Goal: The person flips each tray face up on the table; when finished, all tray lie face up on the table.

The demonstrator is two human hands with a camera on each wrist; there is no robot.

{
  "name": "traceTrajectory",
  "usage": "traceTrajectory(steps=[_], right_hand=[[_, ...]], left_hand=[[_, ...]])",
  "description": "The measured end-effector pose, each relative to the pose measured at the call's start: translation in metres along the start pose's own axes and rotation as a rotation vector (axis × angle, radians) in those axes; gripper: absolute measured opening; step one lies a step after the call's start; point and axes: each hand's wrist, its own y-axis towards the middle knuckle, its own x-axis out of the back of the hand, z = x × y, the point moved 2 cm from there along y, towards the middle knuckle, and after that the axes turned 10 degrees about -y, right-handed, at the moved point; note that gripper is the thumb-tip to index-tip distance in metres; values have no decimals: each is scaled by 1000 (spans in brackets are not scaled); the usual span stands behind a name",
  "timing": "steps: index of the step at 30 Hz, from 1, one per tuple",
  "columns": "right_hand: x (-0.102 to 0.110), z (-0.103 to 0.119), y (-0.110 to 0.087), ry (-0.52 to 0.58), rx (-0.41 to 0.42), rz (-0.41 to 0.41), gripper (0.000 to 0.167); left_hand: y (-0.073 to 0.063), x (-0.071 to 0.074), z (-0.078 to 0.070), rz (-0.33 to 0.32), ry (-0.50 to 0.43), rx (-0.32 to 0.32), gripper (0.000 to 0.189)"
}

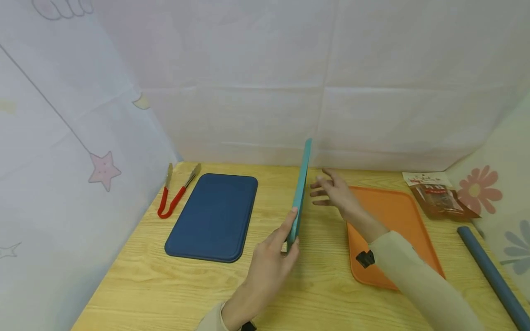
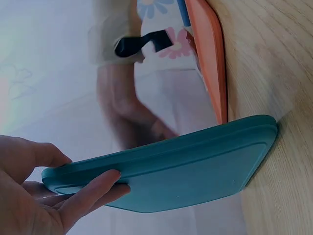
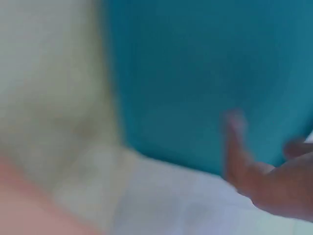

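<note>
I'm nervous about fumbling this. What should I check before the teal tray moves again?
1. Left hand gripping the teal tray: ok, thumb and fingers pinch it.
2. Right hand gripping it too: not ok, beside it without holding.
3. Blue tray flat on the table: ok.
4. Tongs off the blue tray: ok, beside it.
5. Orange tray unobstructed from above: not ok, right sleeve crosses over it.

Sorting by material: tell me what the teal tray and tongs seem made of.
Teal tray: probably molded plastic, matte, given its even color and rounded rim. Tongs: metal-looking tips with a dull sheen; smooth, solid-red grips, perhaps plastic or rubber.
</note>
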Motion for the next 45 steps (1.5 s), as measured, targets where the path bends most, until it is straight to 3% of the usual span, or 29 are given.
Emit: traceTrajectory(steps=[3,6,10,15,20,23,30,32,38,42,45], right_hand=[[-6,-37,-1,-217,-95,92,74],[-11,-64,-4,-300,-150,168,71],[-17,-77,-5,-264,-147,190,67],[-20,-81,-6,-172,-153,182,70],[-17,-86,-6,-77,-196,136,75],[-12,-88,-6,-80,-215,95,72],[0,-88,-11,-69,-251,83,70],[5,-87,-12,-72,-252,87,69],[15,-87,-16,-103,-233,122,68],[19,-89,-18,-119,-233,131,68],[21,-92,-17,-127,-241,114,68]], left_hand=[[-1,7,5,-28,-6,37,73],[-1,13,10,-61,-53,72,70],[0,20,14,-106,-136,151,65],[0,29,19,-143,-286,313,64],[0,37,27,-160,-433,467,64],[0,40,33,-164,-480,520,64],[6,50,46,-119,-528,532,51],[12,53,52,-104,-579,543,47],[27,57,82,4,-721,676,46],[30,53,105,75,-703,759,47],[31,50,120,91,-660,781,46]])
